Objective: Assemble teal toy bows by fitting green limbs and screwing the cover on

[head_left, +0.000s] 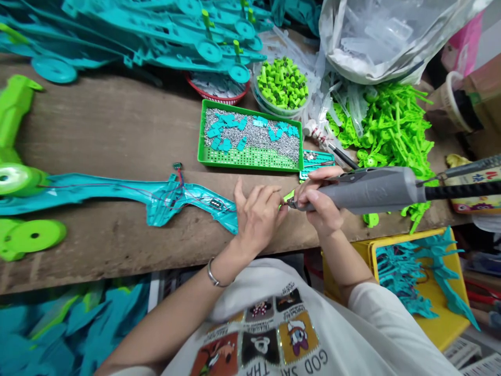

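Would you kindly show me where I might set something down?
The brown bench is bare between the long turquoise plastic shell and the turquoise plastic pile, left of the green rectangular plastic tray; also between that shell and the near edge. Right of the tray, the lime-green plastic heap crowds it.

The left hand (pixel 256 214) hides one end of the long blue part (pixel 117 189). The other end goes off the edge at nine o'clock. What the tip of the grey tool (pixel 371 190) in the right hand (pixel 321 201) touches is too small to tell. Its black cord (pixel 465 189) is cut off at three o'clock. The big blue pile (pixel 113 31) is cut off at eleven o'clock. The blue pieces (pixel 43 334) at eight o'clock are blurry.
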`<state>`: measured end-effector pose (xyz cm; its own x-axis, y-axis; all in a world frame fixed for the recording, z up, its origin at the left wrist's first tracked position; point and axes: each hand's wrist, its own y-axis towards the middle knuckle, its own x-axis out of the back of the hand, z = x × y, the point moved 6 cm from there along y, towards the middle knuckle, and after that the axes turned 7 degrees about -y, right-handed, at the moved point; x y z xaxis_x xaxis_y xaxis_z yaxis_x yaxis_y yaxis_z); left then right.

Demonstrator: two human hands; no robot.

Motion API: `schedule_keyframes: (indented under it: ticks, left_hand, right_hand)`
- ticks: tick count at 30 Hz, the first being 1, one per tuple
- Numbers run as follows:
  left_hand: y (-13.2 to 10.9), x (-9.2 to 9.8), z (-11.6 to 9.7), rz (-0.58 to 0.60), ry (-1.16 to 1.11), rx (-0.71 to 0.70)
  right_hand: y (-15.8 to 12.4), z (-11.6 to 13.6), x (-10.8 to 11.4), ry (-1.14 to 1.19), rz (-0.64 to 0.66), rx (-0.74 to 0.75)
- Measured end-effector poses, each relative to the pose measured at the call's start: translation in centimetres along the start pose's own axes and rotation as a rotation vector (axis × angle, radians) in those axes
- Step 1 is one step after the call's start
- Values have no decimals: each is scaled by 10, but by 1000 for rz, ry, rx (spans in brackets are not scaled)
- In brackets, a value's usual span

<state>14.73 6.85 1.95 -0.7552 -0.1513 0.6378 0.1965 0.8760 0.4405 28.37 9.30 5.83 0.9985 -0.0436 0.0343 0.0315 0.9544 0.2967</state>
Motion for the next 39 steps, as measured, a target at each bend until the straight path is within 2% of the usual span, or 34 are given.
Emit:
schedule_keyframes:
  ticks: [3, 5, 9, 11, 16, 25, 28, 33, 39]
  left_hand:
    - [2, -2, -2, 33, -3, -15]
    - [2, -3, -4, 86, 11, -1]
    - [-10, -9, -1, 219, 54, 33]
    - [-21, -14, 2, 263, 75, 12]
    - [-36, -24, 12, 267, 110, -36]
    - [-36, -22, 13, 222, 103, -64]
    - [-35, -21, 11, 210, 105, -74]
    - [-35, -20, 10, 224, 93, -73]
    - [-36, -23, 12, 237, 112, -64]
  right_hand:
    - [0, -4, 2, -46, 46, -35]
    - [5, -7, 10, -130, 19, -28]
    - [22, -12, 40, -256, -241, 62]
    - [29, -19, 52, -255, -333, 54]
    - [30, -35, 57, -251, -309, -12]
    - [34, -47, 65, -211, -360, -12]
    - [38, -54, 65, -170, -314, -34]
    - [47, -65, 58, -159, -89, -113]
    - [60, -52, 50, -161, 56, -87]
